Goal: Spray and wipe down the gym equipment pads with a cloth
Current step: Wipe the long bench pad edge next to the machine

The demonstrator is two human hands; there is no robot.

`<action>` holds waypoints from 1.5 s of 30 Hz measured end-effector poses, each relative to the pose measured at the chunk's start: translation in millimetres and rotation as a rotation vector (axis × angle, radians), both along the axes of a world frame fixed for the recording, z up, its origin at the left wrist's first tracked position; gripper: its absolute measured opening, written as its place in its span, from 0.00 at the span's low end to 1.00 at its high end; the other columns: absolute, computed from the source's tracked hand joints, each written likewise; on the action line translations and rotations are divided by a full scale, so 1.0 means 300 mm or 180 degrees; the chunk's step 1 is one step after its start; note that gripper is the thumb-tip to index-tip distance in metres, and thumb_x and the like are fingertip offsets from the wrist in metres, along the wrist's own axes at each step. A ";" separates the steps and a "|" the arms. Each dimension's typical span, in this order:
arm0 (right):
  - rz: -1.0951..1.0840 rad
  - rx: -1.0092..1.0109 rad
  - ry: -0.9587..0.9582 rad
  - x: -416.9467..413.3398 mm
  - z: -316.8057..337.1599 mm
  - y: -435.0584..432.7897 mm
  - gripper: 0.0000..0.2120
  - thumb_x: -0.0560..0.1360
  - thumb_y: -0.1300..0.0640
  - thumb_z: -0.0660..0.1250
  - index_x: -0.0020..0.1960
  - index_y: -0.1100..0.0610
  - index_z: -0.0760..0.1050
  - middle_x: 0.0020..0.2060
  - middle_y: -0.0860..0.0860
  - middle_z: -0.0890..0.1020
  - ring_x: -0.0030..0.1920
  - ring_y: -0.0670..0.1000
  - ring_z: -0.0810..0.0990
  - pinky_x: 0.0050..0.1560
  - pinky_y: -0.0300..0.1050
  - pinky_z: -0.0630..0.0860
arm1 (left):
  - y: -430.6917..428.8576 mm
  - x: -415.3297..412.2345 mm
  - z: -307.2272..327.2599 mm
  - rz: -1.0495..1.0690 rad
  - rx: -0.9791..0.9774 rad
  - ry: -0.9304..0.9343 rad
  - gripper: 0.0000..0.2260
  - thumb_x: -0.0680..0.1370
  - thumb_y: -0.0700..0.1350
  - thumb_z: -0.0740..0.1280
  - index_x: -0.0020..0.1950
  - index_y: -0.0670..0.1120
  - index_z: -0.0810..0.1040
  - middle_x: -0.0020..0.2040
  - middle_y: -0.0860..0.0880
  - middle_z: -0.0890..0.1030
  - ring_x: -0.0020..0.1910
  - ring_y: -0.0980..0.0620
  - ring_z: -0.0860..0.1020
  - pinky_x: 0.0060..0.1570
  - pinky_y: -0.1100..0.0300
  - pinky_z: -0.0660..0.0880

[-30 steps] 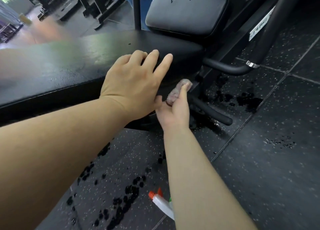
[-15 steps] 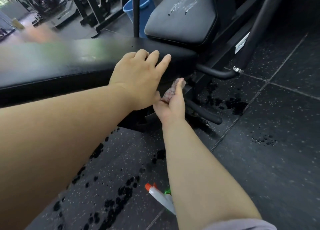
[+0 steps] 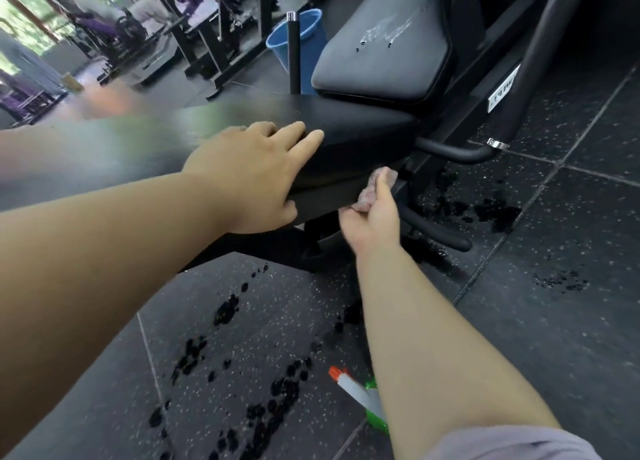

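Note:
A black seat pad (image 3: 360, 127) runs across the middle of the head view. My left hand (image 3: 256, 175) rests flat on its near corner, fingers straight over the top and thumb on the side face. My right hand (image 3: 372, 217) holds a small pinkish-grey cloth (image 3: 375, 186) against the pad's side edge, just right of the left hand. Behind it a second, tilted black pad (image 3: 384, 57) carries wet spray marks. A white spray bottle (image 3: 360, 395) with an orange nozzle lies on the floor, partly hidden by my right forearm.
Dark wet spots dot the black speckled rubber floor (image 3: 554, 321) below the bench and to the right. Black frame tubes (image 3: 446, 151) stick out under the pads. A blue bucket (image 3: 304, 44) stands behind an upright black post. Other gym machines fill the far left.
My head has risen, so more of the gym shows. The right hand with the cloth has slid a little along the pad's side edge. The left hand has stayed on the pad.

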State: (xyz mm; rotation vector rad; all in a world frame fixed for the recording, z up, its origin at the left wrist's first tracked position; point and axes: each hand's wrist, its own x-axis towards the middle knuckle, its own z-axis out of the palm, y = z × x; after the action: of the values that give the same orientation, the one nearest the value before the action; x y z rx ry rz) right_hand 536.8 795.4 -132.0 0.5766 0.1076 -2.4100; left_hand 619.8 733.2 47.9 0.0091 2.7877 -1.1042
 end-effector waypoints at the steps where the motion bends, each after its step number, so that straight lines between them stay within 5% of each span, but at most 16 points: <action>1: 0.0070 -0.0052 0.0062 0.032 0.016 -0.022 0.14 0.79 0.45 0.66 0.39 0.52 0.76 0.40 0.45 0.79 0.47 0.46 0.81 0.71 0.57 0.69 | 0.006 -0.004 -0.007 -0.0025 -0.0014 0.0076 0.39 0.74 0.61 0.60 0.79 0.50 0.48 0.76 0.49 0.62 0.68 0.43 0.69 0.55 0.49 0.74; 4: 0.0531 -0.0447 0.0278 0.151 0.063 -0.045 0.19 0.79 0.42 0.63 0.45 0.58 0.79 0.55 0.57 0.84 0.56 0.56 0.82 0.57 0.54 0.78 | 0.022 -0.020 -0.007 -0.0126 -0.0073 0.0279 0.37 0.74 0.61 0.58 0.79 0.50 0.50 0.74 0.49 0.65 0.65 0.43 0.72 0.48 0.51 0.73; 8: 0.0546 -0.0177 0.0321 0.203 0.081 -0.031 0.19 0.78 0.47 0.66 0.31 0.52 0.77 0.30 0.47 0.75 0.35 0.46 0.73 0.66 0.48 0.70 | 0.029 -0.003 -0.002 0.0006 -0.0007 0.0100 0.37 0.76 0.59 0.58 0.80 0.50 0.47 0.77 0.49 0.61 0.70 0.44 0.68 0.53 0.50 0.73; 11: 0.0332 -0.0302 0.0116 0.125 0.052 0.003 0.15 0.81 0.54 0.64 0.36 0.53 0.74 0.30 0.44 0.73 0.22 0.42 0.59 0.35 0.29 0.68 | 0.037 0.031 0.029 0.0105 0.0098 0.0050 0.35 0.78 0.55 0.58 0.80 0.52 0.46 0.80 0.50 0.55 0.75 0.45 0.62 0.64 0.49 0.68; 13: 0.0244 -0.0321 0.0053 0.067 0.035 0.024 0.10 0.81 0.54 0.63 0.41 0.53 0.74 0.38 0.45 0.76 0.22 0.42 0.56 0.26 0.30 0.61 | 0.032 0.077 0.040 0.0116 0.0081 0.0062 0.35 0.77 0.54 0.58 0.81 0.53 0.45 0.81 0.49 0.52 0.77 0.45 0.58 0.70 0.47 0.64; 17: 0.0079 -0.0175 -0.0063 0.091 0.035 -0.014 0.08 0.78 0.52 0.68 0.41 0.53 0.75 0.49 0.39 0.79 0.25 0.43 0.60 0.53 0.30 0.69 | 0.013 0.118 0.040 -0.0112 -0.0124 -0.0021 0.36 0.74 0.57 0.58 0.80 0.51 0.51 0.80 0.45 0.55 0.75 0.42 0.62 0.68 0.46 0.67; 18: 0.0147 -0.0227 -0.0068 0.122 0.061 -0.015 0.10 0.78 0.52 0.68 0.39 0.52 0.75 0.41 0.38 0.77 0.24 0.42 0.61 0.56 0.31 0.67 | 0.013 0.110 0.036 -0.0100 -0.0120 0.0000 0.36 0.73 0.58 0.58 0.80 0.51 0.52 0.80 0.45 0.57 0.73 0.41 0.64 0.67 0.46 0.68; 21: 0.0402 -0.0331 0.0078 0.217 0.128 -0.009 0.16 0.82 0.52 0.61 0.37 0.53 0.74 0.23 0.45 0.73 0.21 0.42 0.70 0.45 0.31 0.77 | 0.020 0.092 0.029 -0.0008 0.0017 0.0052 0.36 0.74 0.60 0.59 0.80 0.53 0.50 0.80 0.46 0.56 0.74 0.42 0.63 0.69 0.47 0.64; 24: 0.0604 -0.0512 0.0406 0.270 0.136 -0.007 0.21 0.83 0.51 0.59 0.38 0.55 0.84 0.35 0.52 0.85 0.50 0.53 0.82 0.57 0.49 0.77 | 0.040 0.092 0.050 0.0017 0.0012 -0.0133 0.37 0.77 0.57 0.60 0.80 0.56 0.43 0.81 0.47 0.50 0.77 0.43 0.57 0.72 0.49 0.60; 28: 0.0356 -0.0385 0.0075 0.201 0.116 -0.014 0.13 0.75 0.47 0.69 0.56 0.51 0.84 0.59 0.45 0.82 0.74 0.51 0.66 0.76 0.55 0.58 | 0.023 0.141 0.094 0.0108 -0.0230 -0.0085 0.38 0.78 0.58 0.62 0.80 0.52 0.43 0.80 0.48 0.53 0.75 0.44 0.60 0.71 0.48 0.61; 31: -0.0104 -0.0431 -0.0078 0.114 0.087 -0.021 0.11 0.78 0.47 0.67 0.55 0.51 0.81 0.41 0.43 0.85 0.54 0.37 0.80 0.58 0.37 0.76 | -0.016 0.205 0.104 -0.0006 -0.0383 -0.0027 0.40 0.75 0.60 0.63 0.80 0.49 0.47 0.79 0.43 0.56 0.73 0.41 0.64 0.67 0.47 0.67; 33: -0.0147 -0.0421 -0.0027 0.109 0.091 -0.020 0.12 0.80 0.44 0.63 0.52 0.50 0.81 0.43 0.50 0.85 0.47 0.46 0.82 0.45 0.48 0.79 | -0.028 0.210 0.106 -0.0169 -0.0407 -0.0137 0.41 0.73 0.60 0.65 0.80 0.48 0.50 0.78 0.40 0.57 0.72 0.39 0.64 0.67 0.46 0.67; 36: 0.0132 -0.0512 0.0018 0.183 0.132 -0.043 0.18 0.79 0.43 0.64 0.63 0.52 0.79 0.62 0.57 0.81 0.63 0.59 0.78 0.60 0.61 0.75 | -0.032 0.197 0.098 -0.0217 -0.0488 -0.0206 0.41 0.72 0.61 0.65 0.80 0.49 0.52 0.78 0.39 0.58 0.72 0.39 0.65 0.67 0.47 0.67; 38: 0.0299 -0.0600 0.0002 0.259 0.161 -0.062 0.14 0.79 0.44 0.64 0.54 0.52 0.82 0.65 0.55 0.78 0.66 0.57 0.76 0.67 0.61 0.70 | -0.031 0.199 0.097 -0.0259 -0.0534 -0.0192 0.40 0.72 0.61 0.65 0.80 0.49 0.53 0.78 0.39 0.59 0.72 0.38 0.65 0.66 0.47 0.67; 41: 0.0602 -0.0623 0.0242 0.354 0.193 -0.069 0.16 0.81 0.46 0.61 0.41 0.51 0.81 0.44 0.47 0.86 0.50 0.48 0.82 0.65 0.55 0.70 | -0.022 0.201 0.101 -0.0248 -0.0552 -0.0184 0.41 0.74 0.62 0.63 0.81 0.50 0.50 0.79 0.40 0.57 0.73 0.39 0.63 0.68 0.47 0.65; 45: 0.0559 -0.0363 0.0234 0.347 0.205 -0.049 0.17 0.81 0.45 0.61 0.60 0.55 0.78 0.62 0.48 0.81 0.71 0.56 0.71 0.72 0.55 0.64 | 0.003 0.199 0.111 -0.0045 -0.0446 -0.0307 0.38 0.77 0.60 0.61 0.81 0.51 0.45 0.80 0.43 0.50 0.77 0.41 0.57 0.72 0.49 0.61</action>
State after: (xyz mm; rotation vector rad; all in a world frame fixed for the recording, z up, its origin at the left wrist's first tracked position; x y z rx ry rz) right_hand 641.0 780.7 -70.4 0.4088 0.0494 -2.2503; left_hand 679.4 734.3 81.1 0.0652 2.6246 -1.2647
